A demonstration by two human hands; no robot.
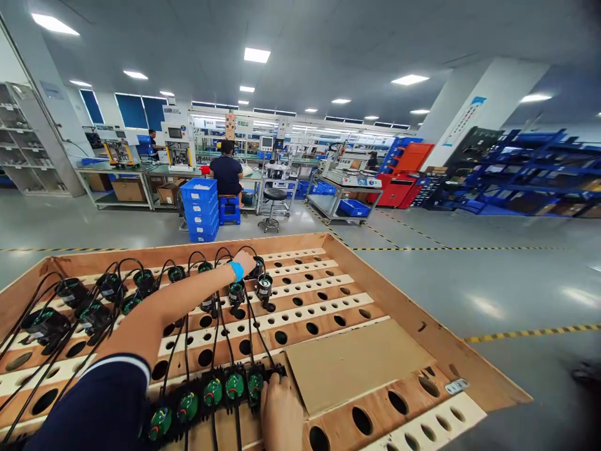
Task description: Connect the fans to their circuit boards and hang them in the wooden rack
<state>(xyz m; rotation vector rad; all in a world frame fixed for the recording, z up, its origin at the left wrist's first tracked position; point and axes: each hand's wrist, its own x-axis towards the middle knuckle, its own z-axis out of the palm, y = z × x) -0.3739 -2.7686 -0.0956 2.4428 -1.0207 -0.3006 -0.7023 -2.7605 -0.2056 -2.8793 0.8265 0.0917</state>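
While loading proceeds, left hand [244, 262] reached to far row, closed on a black corded unit [257, 266]; right hand [280, 410] resting fingers-down against near row of green-topped units [213, 391], grip unclear. Judged partly done: left portion of wooden perforated tray [357, 263] populated, right-side holes unfilled, cardboard sheet [357, 363] lying over them.

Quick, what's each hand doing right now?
Left hand: closed on a black component in the rack.
Right hand: resting on the near row of green-capped components; grip unclear.
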